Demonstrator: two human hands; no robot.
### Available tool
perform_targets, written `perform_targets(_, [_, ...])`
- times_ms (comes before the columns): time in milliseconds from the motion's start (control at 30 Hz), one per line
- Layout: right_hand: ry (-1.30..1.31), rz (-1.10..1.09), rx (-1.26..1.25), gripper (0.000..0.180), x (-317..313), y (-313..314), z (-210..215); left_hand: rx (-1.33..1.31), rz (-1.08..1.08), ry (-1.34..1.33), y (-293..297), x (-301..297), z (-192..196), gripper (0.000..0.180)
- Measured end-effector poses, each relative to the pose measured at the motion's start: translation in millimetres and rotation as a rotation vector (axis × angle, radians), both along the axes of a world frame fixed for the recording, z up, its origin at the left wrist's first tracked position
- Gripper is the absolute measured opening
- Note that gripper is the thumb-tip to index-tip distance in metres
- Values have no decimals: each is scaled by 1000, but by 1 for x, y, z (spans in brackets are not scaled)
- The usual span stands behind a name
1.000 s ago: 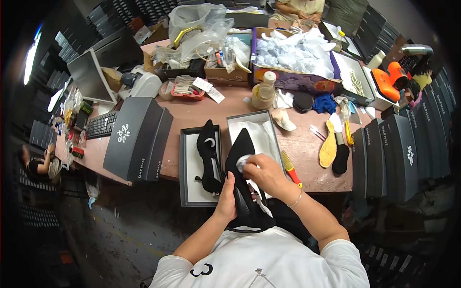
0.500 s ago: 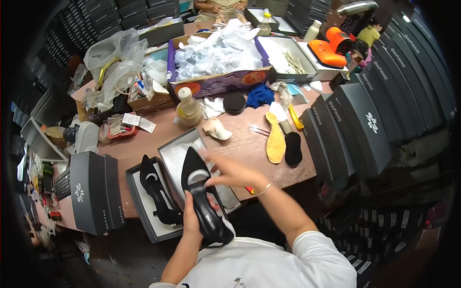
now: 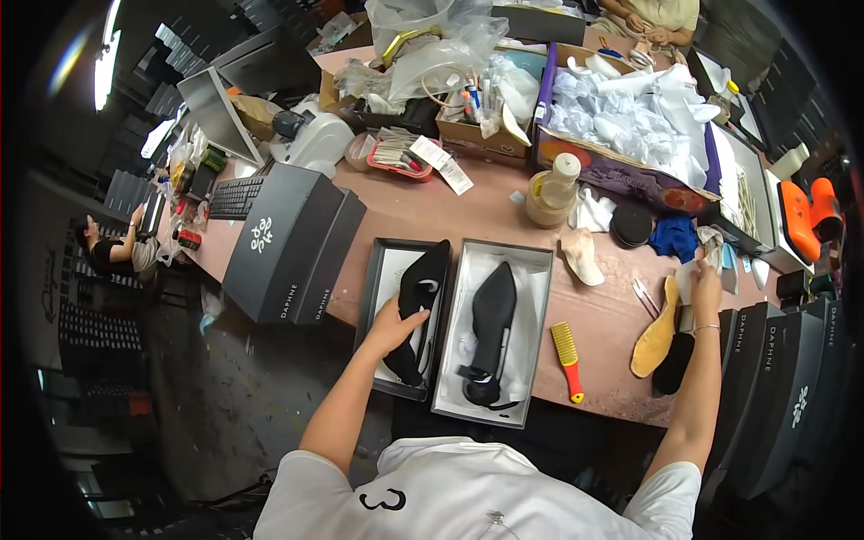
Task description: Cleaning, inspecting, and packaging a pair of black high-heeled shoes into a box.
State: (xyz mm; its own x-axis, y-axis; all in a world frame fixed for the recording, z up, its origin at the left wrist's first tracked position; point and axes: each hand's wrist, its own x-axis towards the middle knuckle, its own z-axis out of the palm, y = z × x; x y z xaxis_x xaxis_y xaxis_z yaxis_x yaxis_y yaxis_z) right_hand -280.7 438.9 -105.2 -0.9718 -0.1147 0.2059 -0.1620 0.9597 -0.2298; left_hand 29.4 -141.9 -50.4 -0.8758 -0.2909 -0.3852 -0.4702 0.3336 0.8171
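Cluttered and brown, the workbench (image 3: 504, 225) runs across a dim workshop lined with dark shoe boxes. Two open trays sit side by side at its near edge: a black box lid (image 3: 387, 270) on the left and a grey shoe box (image 3: 531, 270) lined with white paper on the right.

The person's left hand (image 3: 393, 326) rests in the box lid, its fingers curled around the middle of a black pointed shoe (image 3: 419, 297) that stands tilted on its side against the lid's right wall. A second black pointed shoe (image 3: 490, 324) lies flat in the grey shoe box, toe pointing away from the person, untouched.

The right hand (image 3: 706, 286) is stretched far to the right, well apart from both boxes, its fingers closed lightly on a small white cloth or paper (image 3: 691, 279); what exactly it is cannot be told. Just below that hand lie a tan insole (image 3: 655, 335) and a black insole (image 3: 673, 362), touching each other.

Between the grey shoe box and the insoles lies a yellow brush with a red handle (image 3: 567, 358). Farther back stand a cream glue bottle (image 3: 551, 187) and a cardboard box of crumpled white paper (image 3: 630, 117). Another person (image 3: 112, 247) sits at far left.
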Motion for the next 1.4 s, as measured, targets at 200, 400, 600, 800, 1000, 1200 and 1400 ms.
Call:
perform_targets(200, [-213, 198, -1130, 12, 125, -164, 162, 908, 102, -270, -55, 6, 10, 54])
perform_targets(400, [221, 1021, -691, 31, 248, -342, 185, 1131, 254, 171, 42, 27, 106, 71])
perform_targets(600, [73, 1091, -176, 31, 285, -366, 157, 1139, 137, 250, 71, 72, 86, 58])
perform_targets(800, [-45, 1141, -214, 29, 279, -375, 139, 1262, 254, 118, 73, 91, 64, 58])
perform_targets(1000, [-25, 1104, -157, 12, 286, -400, 143, 1249, 370, 108, 83, 97, 75, 58])
perform_targets(1200, [-503, 736, -397, 27, 234, -389, 152, 1227, 449, 95, 50, 102, 63, 76])
perform_targets(1400, [68, 1001, 394, 16, 249, -374, 55, 1137, 381, 164, 42, 99, 70, 73])
